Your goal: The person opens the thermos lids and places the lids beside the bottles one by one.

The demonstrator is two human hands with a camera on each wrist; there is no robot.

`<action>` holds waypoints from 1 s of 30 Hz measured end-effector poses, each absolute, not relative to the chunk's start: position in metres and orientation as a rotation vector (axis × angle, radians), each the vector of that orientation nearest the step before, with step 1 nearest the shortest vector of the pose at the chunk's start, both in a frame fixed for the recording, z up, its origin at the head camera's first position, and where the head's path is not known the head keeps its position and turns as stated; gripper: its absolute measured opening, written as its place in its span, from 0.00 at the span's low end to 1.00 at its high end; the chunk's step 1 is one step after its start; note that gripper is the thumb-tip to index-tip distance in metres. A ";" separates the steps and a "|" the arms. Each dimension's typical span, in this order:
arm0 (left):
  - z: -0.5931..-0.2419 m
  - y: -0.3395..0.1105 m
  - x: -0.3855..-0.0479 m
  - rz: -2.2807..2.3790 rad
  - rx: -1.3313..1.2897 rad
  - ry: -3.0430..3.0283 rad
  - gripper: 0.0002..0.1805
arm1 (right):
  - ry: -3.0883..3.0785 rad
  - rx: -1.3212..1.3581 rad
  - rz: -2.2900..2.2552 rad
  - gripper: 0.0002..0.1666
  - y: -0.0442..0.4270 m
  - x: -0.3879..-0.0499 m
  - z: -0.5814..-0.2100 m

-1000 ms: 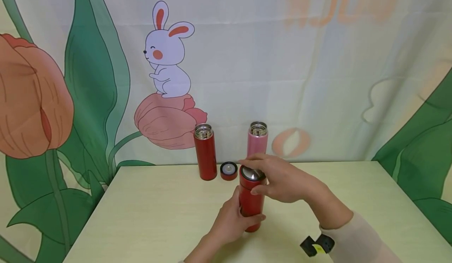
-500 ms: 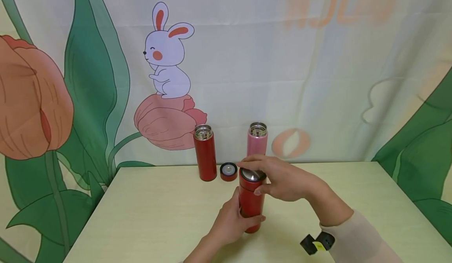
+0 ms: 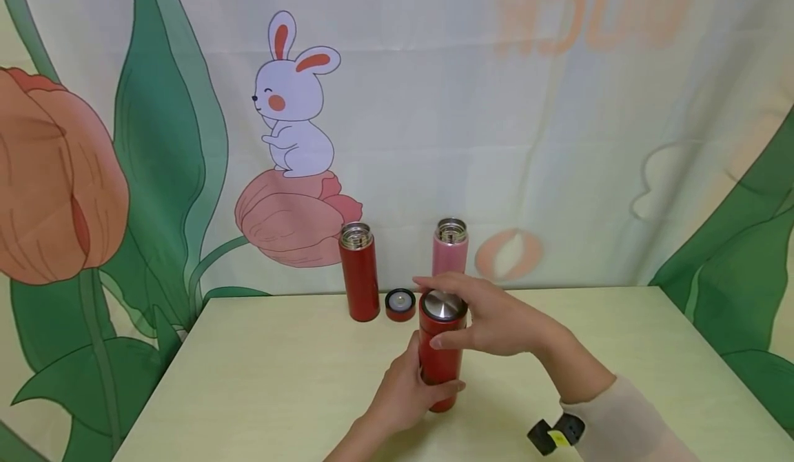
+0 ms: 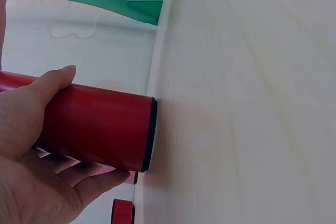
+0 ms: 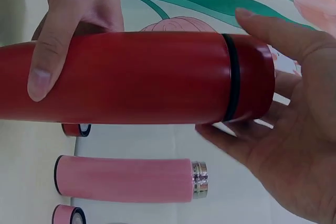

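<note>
A red thermos bottle point(image 3: 439, 365) stands upright before me, its red lid point(image 5: 254, 77) with a silver top in place. My left hand point(image 3: 403, 386) grips the lower body, thumb on one side and fingers round the other. In the left wrist view the black base rim is close to the table; contact is unclear. My right hand point(image 3: 493, 314) is spread around the lid. Its thumb stands apart from the lid in the right wrist view, while the fingers reach along the opposite side, partly hidden.
An uncapped red thermos point(image 3: 360, 276) and an uncapped pink thermos point(image 5: 126, 179) stand at the table's back edge. A loose red lid point(image 3: 400, 305) lies upturned between them. The right wrist view also shows a pink lid point(image 5: 67, 214). A printed cloth point(image 3: 397, 138) hangs behind the table point(image 3: 267, 379).
My right thumb has shifted slightly left and down across the bottle front, and more of the silver lid top shows. My left hand keeps its grip. The head view has tilted slightly.
</note>
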State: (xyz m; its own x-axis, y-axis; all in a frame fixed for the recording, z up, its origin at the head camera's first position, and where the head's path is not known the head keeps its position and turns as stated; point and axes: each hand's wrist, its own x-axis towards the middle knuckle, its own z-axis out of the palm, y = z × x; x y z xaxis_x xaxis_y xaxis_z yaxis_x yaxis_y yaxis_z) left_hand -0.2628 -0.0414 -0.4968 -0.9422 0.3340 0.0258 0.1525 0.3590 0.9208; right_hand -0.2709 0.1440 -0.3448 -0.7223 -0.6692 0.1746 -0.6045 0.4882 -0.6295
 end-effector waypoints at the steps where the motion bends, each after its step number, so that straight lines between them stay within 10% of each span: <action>1: -0.497 -0.041 -0.263 1.630 0.445 2.448 0.43 | 2.649 -1.106 -1.050 0.45 0.142 -0.269 -0.345; 8: -0.500 -0.041 -0.262 1.601 0.447 2.478 0.44 | 3.103 -0.888 -0.669 0.56 0.126 -0.257 -0.345; 30: -0.497 -0.043 -0.259 1.561 0.483 2.551 0.43 | 3.443 -0.444 -0.356 0.37 0.094 -0.236 -0.344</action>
